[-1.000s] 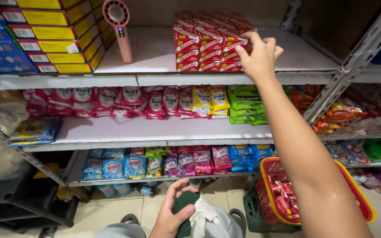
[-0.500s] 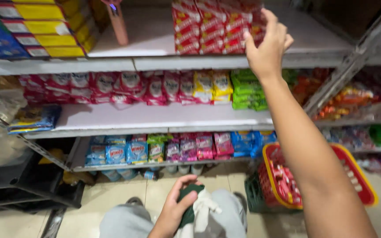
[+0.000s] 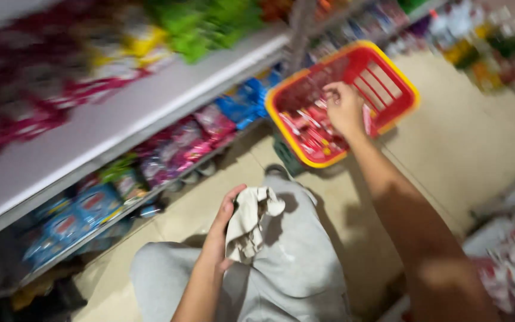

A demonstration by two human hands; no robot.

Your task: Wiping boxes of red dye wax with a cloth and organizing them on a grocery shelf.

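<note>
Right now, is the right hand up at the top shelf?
No. The right hand is down inside the red basket on the floor, among red packets.

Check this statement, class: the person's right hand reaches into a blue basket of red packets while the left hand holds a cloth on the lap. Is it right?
Not quite. The basket is red with a yellow rim, not blue, as the head view shows. The rest stands: the right hand reaches in among the red packets, and the left hand holds a cloth on the lap.
</note>
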